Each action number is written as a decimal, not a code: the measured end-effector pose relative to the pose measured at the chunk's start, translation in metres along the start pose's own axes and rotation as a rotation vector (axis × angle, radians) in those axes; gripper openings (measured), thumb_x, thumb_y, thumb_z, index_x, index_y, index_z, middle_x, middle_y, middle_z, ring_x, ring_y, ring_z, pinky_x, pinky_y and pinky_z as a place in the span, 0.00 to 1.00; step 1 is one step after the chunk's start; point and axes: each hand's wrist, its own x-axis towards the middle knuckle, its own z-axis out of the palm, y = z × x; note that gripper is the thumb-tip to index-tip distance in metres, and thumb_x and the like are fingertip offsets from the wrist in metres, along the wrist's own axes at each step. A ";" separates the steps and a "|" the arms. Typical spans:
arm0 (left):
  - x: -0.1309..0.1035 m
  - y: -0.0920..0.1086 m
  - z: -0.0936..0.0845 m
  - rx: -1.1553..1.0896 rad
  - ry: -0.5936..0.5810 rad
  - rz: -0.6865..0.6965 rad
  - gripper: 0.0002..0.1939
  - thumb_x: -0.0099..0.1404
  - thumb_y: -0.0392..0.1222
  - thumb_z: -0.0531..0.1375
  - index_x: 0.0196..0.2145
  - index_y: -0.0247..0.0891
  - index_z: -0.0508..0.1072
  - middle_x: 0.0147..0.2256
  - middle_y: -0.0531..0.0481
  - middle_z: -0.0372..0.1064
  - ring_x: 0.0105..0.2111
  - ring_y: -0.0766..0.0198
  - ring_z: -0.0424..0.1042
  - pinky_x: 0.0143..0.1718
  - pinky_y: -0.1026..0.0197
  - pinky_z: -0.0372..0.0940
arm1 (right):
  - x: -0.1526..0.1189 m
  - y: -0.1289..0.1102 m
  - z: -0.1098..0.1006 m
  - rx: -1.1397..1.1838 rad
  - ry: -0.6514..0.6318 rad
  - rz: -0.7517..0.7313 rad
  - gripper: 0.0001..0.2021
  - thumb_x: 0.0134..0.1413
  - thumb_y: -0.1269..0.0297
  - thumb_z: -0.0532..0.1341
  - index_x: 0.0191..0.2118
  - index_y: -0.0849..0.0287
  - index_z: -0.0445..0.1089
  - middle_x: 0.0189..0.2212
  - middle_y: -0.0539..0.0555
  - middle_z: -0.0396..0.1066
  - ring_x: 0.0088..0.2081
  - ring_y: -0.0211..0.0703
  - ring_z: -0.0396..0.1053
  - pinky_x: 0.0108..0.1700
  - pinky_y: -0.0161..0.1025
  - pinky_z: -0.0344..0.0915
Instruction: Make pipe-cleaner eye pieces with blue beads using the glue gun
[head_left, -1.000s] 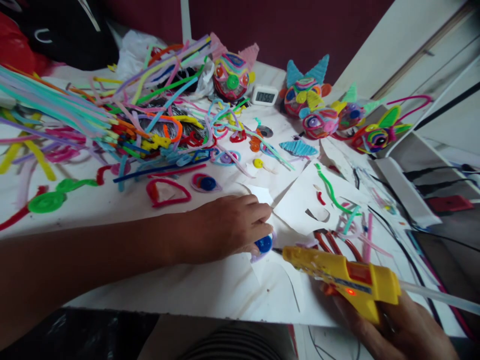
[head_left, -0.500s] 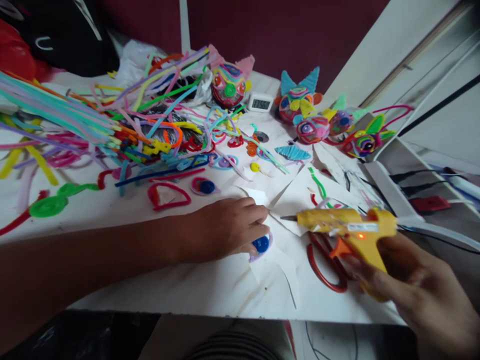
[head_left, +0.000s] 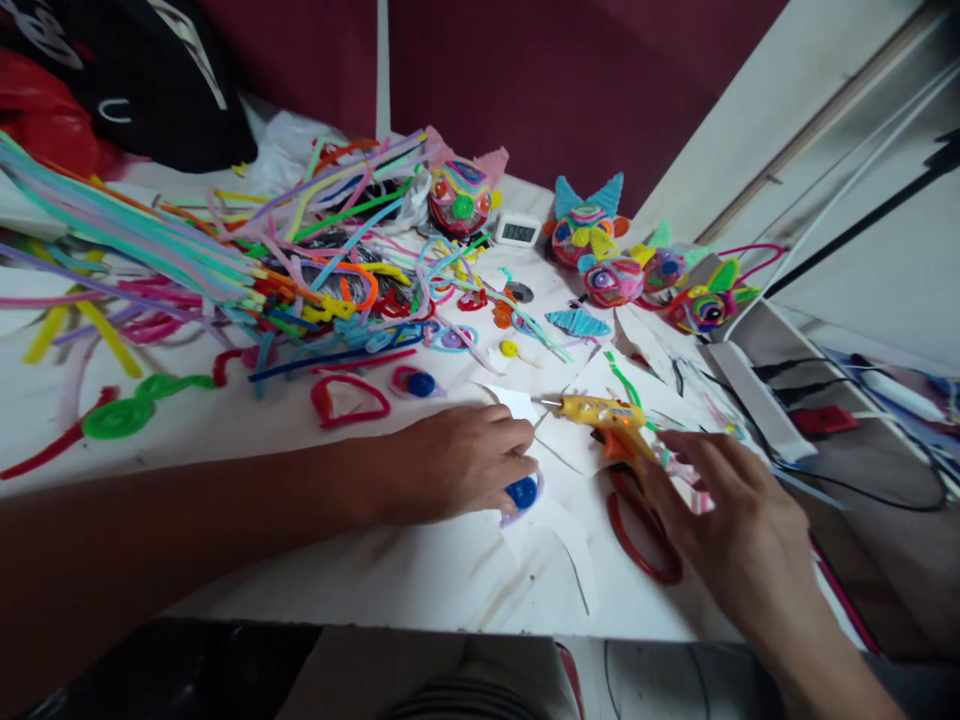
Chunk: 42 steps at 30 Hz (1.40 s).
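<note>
One deep-blue coiled disc with a fuzzy lilac rim (head_left: 523, 492), under the left hand (head_left: 469, 460), over white paper near the front of a white, faintly streaked tabletop (head_left: 337, 570). Grips the disc at its far-left edge, fingers curled and clamped on it, thumb low against the side. On the other side, holds the fingers of the right hand (head_left: 739, 520) spread apart, close by the handle of a yellow plastic glue gun (head_left: 600, 412); with the thumb overlapping that handle, cannot tell whether touching. Nozzle pointing left, above cut sheets of white paper. Just below the gun, partly hidden by the right hand, red looped handles (head_left: 661, 577).

Behind the left forearm, a fuzzy red D-shaped outline (head_left: 352, 420), and just beside it a second blue disc on a red-and-lilac base (head_left: 418, 384). Farther left, a green coiled piece (head_left: 118, 418) joined to red strands, in front of a large heap of multicoloured pipe cleaners (head_left: 172, 255). Toward the back, a small white digital clock (head_left: 517, 231) between a pink-eared round figure (head_left: 463, 200) and a blue-eared round figure (head_left: 585, 225).
</note>
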 end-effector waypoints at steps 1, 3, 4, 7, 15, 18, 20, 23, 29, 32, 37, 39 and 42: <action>0.000 0.000 0.001 0.005 0.002 0.000 0.13 0.66 0.48 0.61 0.42 0.37 0.73 0.41 0.46 0.67 0.39 0.58 0.65 0.42 0.58 0.61 | -0.006 -0.009 0.000 0.016 0.021 -0.106 0.12 0.62 0.62 0.58 0.47 0.61 0.71 0.41 0.61 0.70 0.42 0.50 0.69 0.44 0.47 0.69; 0.001 0.000 0.002 0.014 0.016 0.004 0.13 0.66 0.48 0.61 0.42 0.37 0.74 0.40 0.46 0.67 0.38 0.58 0.65 0.42 0.58 0.62 | -0.017 -0.028 0.003 0.131 -0.073 -0.269 0.12 0.64 0.71 0.53 0.49 0.61 0.69 0.46 0.62 0.68 0.46 0.48 0.68 0.47 0.45 0.69; 0.001 0.000 0.002 0.017 0.026 0.007 0.12 0.66 0.48 0.61 0.42 0.37 0.74 0.40 0.46 0.68 0.38 0.58 0.65 0.42 0.57 0.62 | -0.021 -0.037 0.006 0.164 -0.108 -0.326 0.13 0.63 0.73 0.53 0.50 0.62 0.69 0.46 0.62 0.68 0.46 0.49 0.67 0.46 0.45 0.69; 0.002 -0.001 0.002 0.018 0.038 0.008 0.13 0.64 0.48 0.63 0.42 0.37 0.74 0.40 0.46 0.68 0.39 0.58 0.65 0.42 0.58 0.62 | -0.028 -0.054 0.015 0.161 -0.138 -0.396 0.15 0.61 0.75 0.54 0.52 0.66 0.68 0.44 0.63 0.68 0.43 0.50 0.65 0.44 0.50 0.68; 0.001 -0.003 0.006 -0.001 0.061 0.024 0.12 0.67 0.47 0.60 0.43 0.37 0.74 0.40 0.45 0.68 0.38 0.58 0.65 0.42 0.57 0.62 | -0.032 -0.051 0.028 0.065 -0.156 -0.422 0.20 0.61 0.76 0.55 0.58 0.67 0.65 0.47 0.66 0.67 0.46 0.57 0.63 0.43 0.54 0.64; 0.000 -0.004 0.006 -0.016 0.070 0.030 0.12 0.66 0.45 0.60 0.44 0.36 0.73 0.40 0.45 0.67 0.38 0.58 0.64 0.42 0.57 0.63 | -0.033 -0.048 0.030 0.034 -0.148 -0.447 0.20 0.60 0.76 0.56 0.57 0.68 0.65 0.47 0.66 0.67 0.47 0.58 0.62 0.44 0.55 0.63; 0.000 -0.004 0.005 -0.025 0.049 0.024 0.12 0.67 0.45 0.60 0.45 0.36 0.73 0.41 0.44 0.67 0.39 0.57 0.64 0.42 0.56 0.63 | -0.033 -0.046 0.032 -0.001 -0.142 -0.470 0.19 0.60 0.75 0.55 0.57 0.67 0.66 0.48 0.66 0.67 0.47 0.59 0.62 0.45 0.56 0.62; 0.001 -0.003 0.002 -0.036 0.008 0.015 0.14 0.67 0.46 0.60 0.46 0.36 0.72 0.42 0.44 0.67 0.40 0.56 0.64 0.44 0.55 0.63 | -0.032 -0.043 0.033 -0.054 -0.153 -0.514 0.19 0.62 0.72 0.54 0.57 0.67 0.66 0.49 0.64 0.68 0.48 0.59 0.62 0.46 0.56 0.60; 0.001 -0.002 -0.001 -0.076 -0.005 -0.001 0.13 0.66 0.45 0.61 0.44 0.34 0.72 0.42 0.43 0.68 0.41 0.56 0.65 0.45 0.54 0.63 | -0.030 -0.042 0.032 -0.070 -0.154 -0.535 0.19 0.63 0.70 0.53 0.57 0.67 0.66 0.48 0.64 0.68 0.47 0.58 0.62 0.45 0.54 0.59; 0.002 0.000 -0.003 -0.072 -0.015 -0.017 0.11 0.66 0.45 0.62 0.40 0.33 0.73 0.39 0.44 0.68 0.39 0.56 0.65 0.43 0.55 0.63 | -0.031 -0.042 0.033 -0.072 -0.153 -0.537 0.19 0.63 0.70 0.52 0.58 0.67 0.65 0.48 0.64 0.68 0.47 0.58 0.62 0.44 0.53 0.58; 0.004 0.003 -0.007 -0.014 -0.067 -0.033 0.12 0.63 0.47 0.64 0.36 0.34 0.73 0.37 0.46 0.68 0.38 0.56 0.65 0.40 0.56 0.63 | -0.032 -0.045 0.032 -0.037 -0.143 -0.502 0.19 0.63 0.70 0.51 0.57 0.68 0.66 0.48 0.64 0.68 0.47 0.58 0.62 0.46 0.54 0.58; 0.004 0.003 -0.008 -0.001 -0.072 -0.032 0.13 0.63 0.47 0.64 0.37 0.34 0.73 0.37 0.46 0.68 0.38 0.56 0.65 0.40 0.56 0.63 | -0.033 -0.045 0.032 -0.030 -0.144 -0.512 0.18 0.63 0.70 0.51 0.56 0.68 0.66 0.48 0.64 0.68 0.47 0.58 0.62 0.46 0.54 0.58; 0.003 0.003 -0.008 0.006 -0.063 -0.021 0.12 0.63 0.47 0.64 0.37 0.34 0.73 0.37 0.47 0.68 0.37 0.57 0.64 0.40 0.56 0.62 | -0.033 -0.045 0.032 -0.028 -0.126 -0.508 0.17 0.64 0.71 0.52 0.56 0.68 0.67 0.48 0.64 0.68 0.47 0.57 0.62 0.46 0.53 0.58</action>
